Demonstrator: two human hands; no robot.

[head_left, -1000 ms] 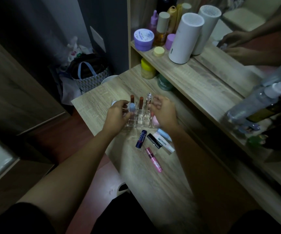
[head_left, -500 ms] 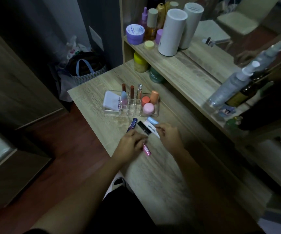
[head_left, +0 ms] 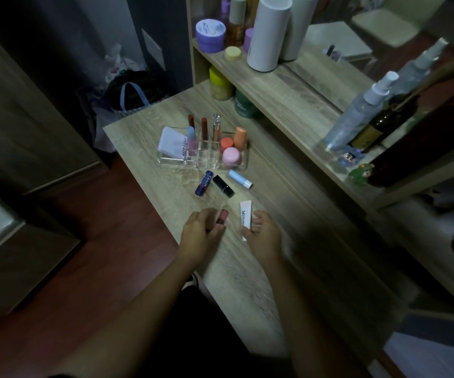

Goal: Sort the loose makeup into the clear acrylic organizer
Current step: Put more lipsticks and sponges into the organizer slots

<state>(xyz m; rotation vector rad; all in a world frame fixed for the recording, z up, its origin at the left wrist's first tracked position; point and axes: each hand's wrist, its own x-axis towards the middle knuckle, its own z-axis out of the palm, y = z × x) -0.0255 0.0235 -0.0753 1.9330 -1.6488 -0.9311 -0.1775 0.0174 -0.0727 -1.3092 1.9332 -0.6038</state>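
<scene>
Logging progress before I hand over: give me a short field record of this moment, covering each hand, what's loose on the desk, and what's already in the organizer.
left hand: closed on a pink tube
right hand: closed on a white tube
loose on desk: navy tube, black lipstick, light blue stick, all lying flat in front of the organizer
clear organizer: white compact in left section; upright sticks in middle slots; pink jar, orange items in right section
task state: five items not yet sorted

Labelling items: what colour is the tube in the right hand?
White tube, dark lettering; head view.
</scene>
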